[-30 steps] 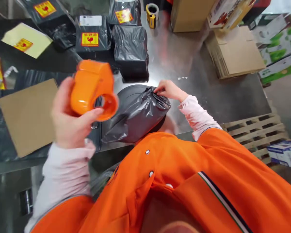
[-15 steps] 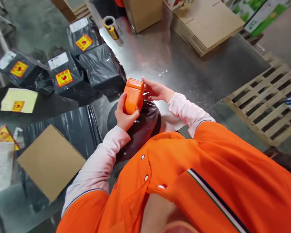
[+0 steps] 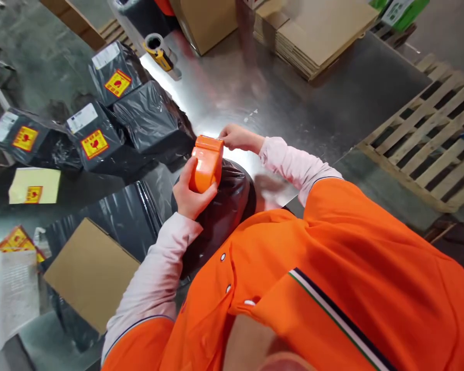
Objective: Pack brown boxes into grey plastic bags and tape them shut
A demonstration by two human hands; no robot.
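My left hand [image 3: 193,197] is wrapped round an orange tape dispenser [image 3: 205,164], thumb on one side and fingers on the other. At its far right corner my right hand [image 3: 237,138] is closed in a pinch; what the fingertips hold, if anything, is too small to make out. Just beneath and nearer my body is a package wrapped in black plastic [image 3: 228,206], crumpled at the top. It is partly covered by my left hand and the dispenser.
Several black-wrapped parcels [image 3: 149,116] sit on the left, some with red-and-yellow stickers. A tape roll [image 3: 154,42] stands behind them. Flattened cartons [image 3: 317,36] are stacked on the metal table [image 3: 294,103]. A cardboard piece [image 3: 95,273] lies at lower left; a wooden pallet [image 3: 429,139] is on the right.
My right hand has gone from loosely spread fingers beside the dispenser to a pinch at its far corner. My left hand still holds the dispenser, and the whole view has shifted slightly.
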